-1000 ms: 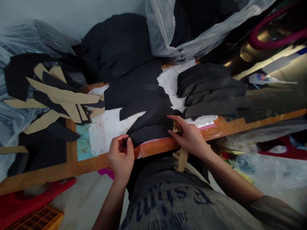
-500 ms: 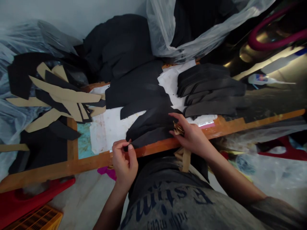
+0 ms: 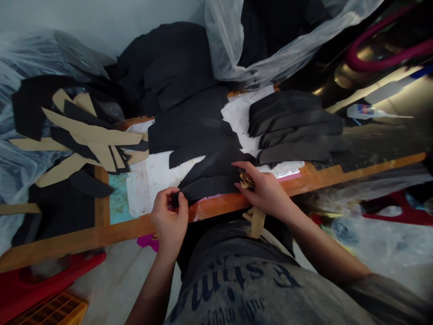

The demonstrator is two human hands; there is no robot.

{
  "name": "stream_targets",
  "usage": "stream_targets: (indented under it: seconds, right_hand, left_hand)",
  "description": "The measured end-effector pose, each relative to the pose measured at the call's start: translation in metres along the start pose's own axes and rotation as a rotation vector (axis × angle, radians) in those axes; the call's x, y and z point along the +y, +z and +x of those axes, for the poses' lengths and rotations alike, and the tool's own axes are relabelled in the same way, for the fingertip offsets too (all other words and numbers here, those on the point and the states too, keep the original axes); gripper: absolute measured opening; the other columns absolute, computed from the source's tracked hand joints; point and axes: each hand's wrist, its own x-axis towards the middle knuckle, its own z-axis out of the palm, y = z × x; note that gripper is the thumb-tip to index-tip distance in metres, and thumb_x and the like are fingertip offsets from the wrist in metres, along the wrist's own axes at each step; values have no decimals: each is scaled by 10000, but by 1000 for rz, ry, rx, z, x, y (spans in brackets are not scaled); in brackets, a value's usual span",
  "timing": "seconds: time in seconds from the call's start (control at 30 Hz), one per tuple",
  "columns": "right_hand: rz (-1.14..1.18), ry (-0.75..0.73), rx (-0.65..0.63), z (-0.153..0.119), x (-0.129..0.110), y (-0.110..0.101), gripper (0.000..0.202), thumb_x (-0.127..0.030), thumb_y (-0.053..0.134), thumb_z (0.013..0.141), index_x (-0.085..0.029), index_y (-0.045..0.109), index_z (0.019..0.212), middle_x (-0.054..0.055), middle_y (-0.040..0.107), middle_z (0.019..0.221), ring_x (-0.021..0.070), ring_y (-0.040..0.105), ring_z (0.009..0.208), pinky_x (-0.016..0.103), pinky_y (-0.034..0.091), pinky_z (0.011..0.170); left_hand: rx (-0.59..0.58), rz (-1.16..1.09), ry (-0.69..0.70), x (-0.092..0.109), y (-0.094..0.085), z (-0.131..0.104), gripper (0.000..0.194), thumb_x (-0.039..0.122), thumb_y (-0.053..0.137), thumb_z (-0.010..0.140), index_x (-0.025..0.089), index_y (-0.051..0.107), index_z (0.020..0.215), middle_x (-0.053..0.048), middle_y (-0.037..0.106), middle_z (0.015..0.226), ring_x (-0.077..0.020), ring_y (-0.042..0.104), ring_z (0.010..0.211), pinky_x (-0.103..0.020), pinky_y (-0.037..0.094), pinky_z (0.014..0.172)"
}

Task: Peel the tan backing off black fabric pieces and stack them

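Pinch on the front black piece (image 3: 211, 186) at the near edge of the counter (image 3: 135, 229)

Head view: half a second ago, the left hand (image 3: 170, 221) was lower and nearer the body, with the front black piece hanging further over the near edge. Now the hand is back a little to the left and away from the body, and the pinkish strip along that edge shows again. The change looks like a small adjustment rather than a fresh grasp, since the piles lie much as they did.

The left hand pinches the left end of the piece between thumb and forefinger; the rest of it lies along the near edge, below a fanned spread of black pieces (image 3: 189, 122). The right hand (image 3: 269, 193) curls around a tan bundle (image 3: 246, 182), its fingertips by the right end of the same piece; whether they touch it is hard to tell. Tan strips (image 3: 258, 223) hang below that hand, and whether they belong to the bundle cannot be made out.

As for writing, dark letters on the shirt (image 3: 219, 307) appear upside down and seem to begin "Estim"; the smaller line is not safely legible. A white bottle (image 3: 361, 111) at far right bears a red and blue label, too blurred to read.
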Motion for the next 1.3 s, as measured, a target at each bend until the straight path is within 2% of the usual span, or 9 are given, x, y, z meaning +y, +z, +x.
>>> stream_targets:
  seconds: [0.13,0.3,0.6,0.83,0.9,1.0,1.07,1.2,1.3]
  right_hand:
    - [-30,18,-14,2,-1,2,528,-158,553,879,-196,514,1404,48,744,903,220,708,747,288,499,691]
    - [-107,14,-17,3,0,4,549,-146,543,879,-196,499,1424,70,768,978,242,730,819,298,501,715]
    - [-408,24,-57,3,-5,9,589,-179,532,908,-196,440,1490,89,786,1029,249,731,790,286,418,602]
    - [-511,145,-53,6,0,5,578,-494,570,980,-167,493,1451,96,775,816,305,729,726,305,374,561]
    - [-489,131,-33,2,4,4,586,-496,583,971,-171,493,1451,93,774,821,308,731,737,305,383,567]
    - [-475,123,9,-7,12,1,609,-507,621,940,-173,507,1436,89,775,830,315,733,740,310,402,570]
    - [-481,126,30,-15,16,-3,618,-529,637,924,-179,522,1420,84,774,824,318,734,731,313,415,570]
    - [-446,99,79,-25,21,-13,585,-538,651,920,-201,551,1386,83,773,865,315,740,750,330,459,597]
    - [-388,60,119,-26,17,-15,535,-485,659,931,-196,565,1371,103,766,981,317,743,831,354,503,651]
  left_hand:
    - [-1,14,-5,-2,1,1,165,320,634,876,183,663,963,-18,669,833,-135,623,728,-252,500,668]
    - [-30,51,-7,-7,3,1,181,334,633,883,190,668,987,-27,690,869,-151,648,764,-275,516,707]
    - [-69,203,137,-5,2,2,188,332,589,943,199,672,1045,-55,680,952,-195,663,877,-326,523,801]
    - [-77,389,197,4,-4,0,255,378,611,955,215,742,1101,-73,645,990,-165,600,721,-318,483,722]
    - [-69,452,169,5,-9,2,342,443,661,916,235,733,1177,-88,610,1027,-199,615,787,-343,493,739]
    - [-53,483,91,2,-20,9,726,544,780,785,239,576,1412,-89,583,1038,-258,628,871,-401,519,788]
    - [-37,449,71,-3,-26,13,879,580,820,721,217,505,1456,-91,594,1053,-286,634,925,-442,528,839]
    - [-52,359,168,-14,-25,16,620,588,768,777,211,661,1258,-124,592,1175,-306,621,1073,-465,512,967]
    - [-78,303,199,-17,-19,14,471,534,760,806,209,718,1144,-116,604,1163,-302,608,1114,-454,502,1008]
